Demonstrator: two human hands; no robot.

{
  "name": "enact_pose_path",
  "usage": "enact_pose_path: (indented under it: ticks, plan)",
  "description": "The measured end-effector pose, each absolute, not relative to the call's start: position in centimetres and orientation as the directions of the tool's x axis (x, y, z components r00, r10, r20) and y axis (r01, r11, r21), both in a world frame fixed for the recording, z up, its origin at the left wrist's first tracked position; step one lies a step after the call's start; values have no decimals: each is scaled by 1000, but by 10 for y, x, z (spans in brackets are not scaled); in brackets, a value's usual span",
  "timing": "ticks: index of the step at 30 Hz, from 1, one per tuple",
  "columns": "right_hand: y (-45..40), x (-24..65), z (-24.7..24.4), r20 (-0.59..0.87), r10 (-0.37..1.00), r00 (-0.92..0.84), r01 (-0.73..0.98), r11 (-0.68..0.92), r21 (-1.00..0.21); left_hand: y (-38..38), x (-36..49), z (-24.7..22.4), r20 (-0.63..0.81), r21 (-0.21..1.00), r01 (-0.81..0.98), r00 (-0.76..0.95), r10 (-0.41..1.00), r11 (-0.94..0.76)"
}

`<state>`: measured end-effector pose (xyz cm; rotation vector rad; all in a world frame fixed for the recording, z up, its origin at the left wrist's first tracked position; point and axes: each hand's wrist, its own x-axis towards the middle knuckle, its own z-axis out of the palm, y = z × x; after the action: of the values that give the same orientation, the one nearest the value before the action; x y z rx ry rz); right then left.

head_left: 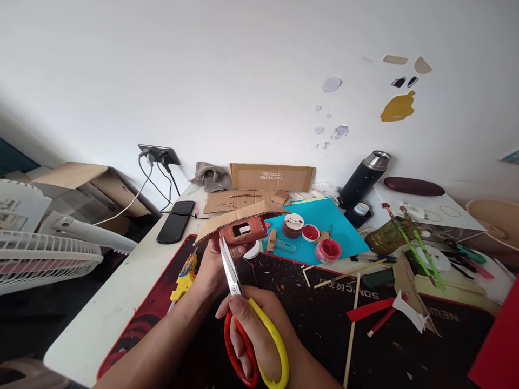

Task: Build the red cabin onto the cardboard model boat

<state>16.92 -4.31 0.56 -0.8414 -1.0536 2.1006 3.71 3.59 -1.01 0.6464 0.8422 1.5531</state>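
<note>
My left hand (pixel 217 267) grips a small cardboard model house (pixel 261 229) from below, its fingers partly hidden behind it. The house has reddish-brown painted walls with a square window hole, and a bent, unpainted cardboard roof (pixel 239 215) overhangs it. In my right hand (pixel 259 329) is a pair of scissors (pixel 232 273) with one red and one yellow handle loop. Their blades look closed or nearly so, and the tips point up at the wall's lower left edge under the roof. Whether the tips touch the cardboard I cannot tell.
A yellow glue gun (pixel 184 278) and a black phone (pixel 175 222) lie left. Paint jars (pixel 327 250) stand on blue paper (pixel 344 229) behind the house. Wooden sticks (pixel 352 329), red strips (pixel 371 309) and a jar with brushes (pixel 387 235) are right. A black flask (pixel 363 181) leans against the wall.
</note>
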Motion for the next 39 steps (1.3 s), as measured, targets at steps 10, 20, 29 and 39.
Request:
enact_pose_path:
  ticks: [10,20,29,39]
  plan:
    - [-46,170,4,-263,765,-588,-242,-476,-845,35,38,-8,-41,826,-561,-157,987,-55]
    - [-45,171,8,-251,769,-588,-218,-450,-866,35,36,-9,-32,830,-555,-130,991,-46]
    - [-48,168,7,-258,773,-580,-234,-461,-856,34,37,-11,-35,848,-528,-146,989,-48]
    - [-47,170,3,-246,766,-594,-264,-475,-839,34,38,-7,-21,841,-536,-151,988,-64]
